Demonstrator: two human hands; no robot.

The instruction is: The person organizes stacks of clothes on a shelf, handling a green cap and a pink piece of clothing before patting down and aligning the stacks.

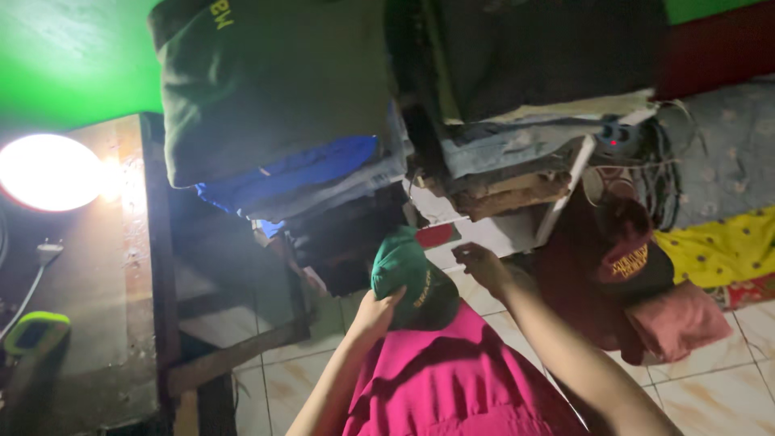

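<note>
My left hand (375, 311) grips a green cap (404, 270) from below, and the cap has a darker part with yellow lettering. It hangs just above a magenta garment (452, 375) that lies across my forearms. My right hand (482, 265) hovers just right of the cap with its fingers loosely curled, holding nothing, in front of a white shelf frame (565, 190). Whether it touches the cap is unclear.
Folded clothes are stacked above: a dark green garment (266, 81), a blue one (299, 171) and jeans (504, 145). A round lamp (48, 173) glows on the left over a wooden table (105, 323). A maroon cap (634, 262) and pink cloth (678, 323) lie right, on tiled floor (710, 396).
</note>
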